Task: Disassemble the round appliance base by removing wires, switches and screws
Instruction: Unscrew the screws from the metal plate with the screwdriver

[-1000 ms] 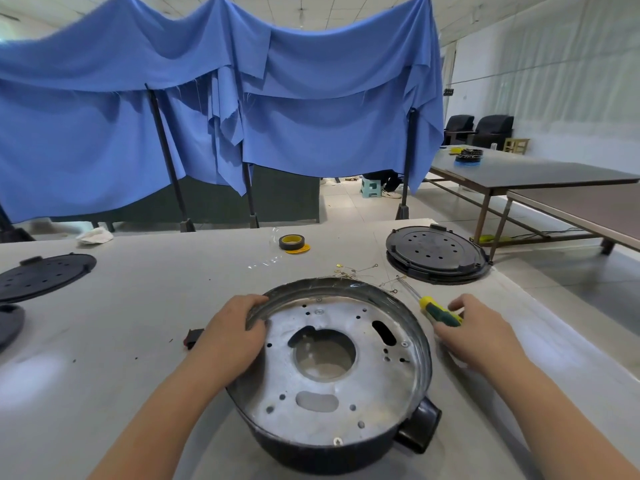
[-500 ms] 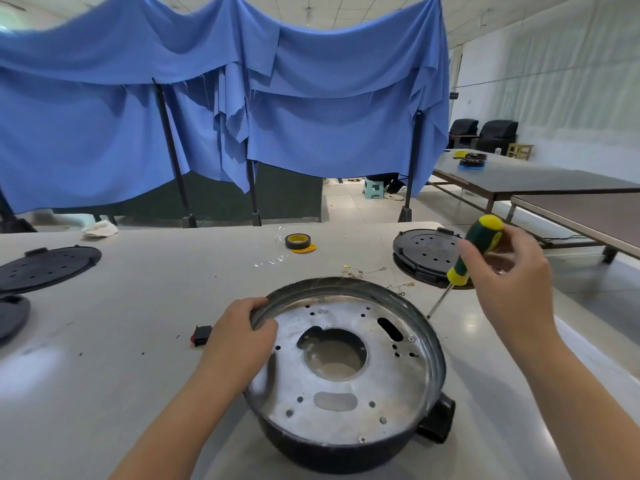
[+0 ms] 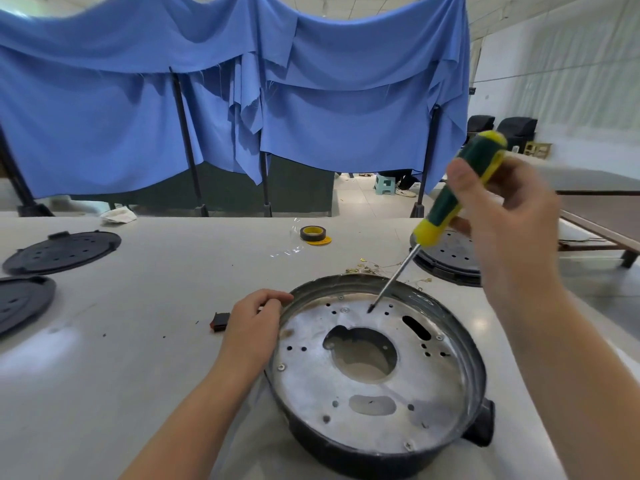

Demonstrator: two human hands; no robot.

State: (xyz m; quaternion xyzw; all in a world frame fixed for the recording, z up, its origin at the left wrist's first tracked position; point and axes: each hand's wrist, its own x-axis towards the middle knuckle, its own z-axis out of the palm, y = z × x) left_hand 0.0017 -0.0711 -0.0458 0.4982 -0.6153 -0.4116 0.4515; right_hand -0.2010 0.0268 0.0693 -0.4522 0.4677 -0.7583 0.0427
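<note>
Gripping screwdriver [image 3: 450,199] handle in right hand [image 3: 502,216], fingers curled tight around it, tip lowered onto metal plate [image 3: 367,386] inside base [image 3: 381,455] on table [image 3: 138,341]. Holding base rim with left hand [image 3: 254,322], fingers curled over edge. Compared with half second before: tip now down inside base. No readable writing.

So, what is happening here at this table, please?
A person is taking apart a round appliance base on a table. The left hand grips the base's rim and steadies it. The right hand holds a green and yellow screwdriver, its tip down at the metal plate inside, near a screw at the far side. Several screws are still in the plate. Loose wires lie behind the base.
</note>
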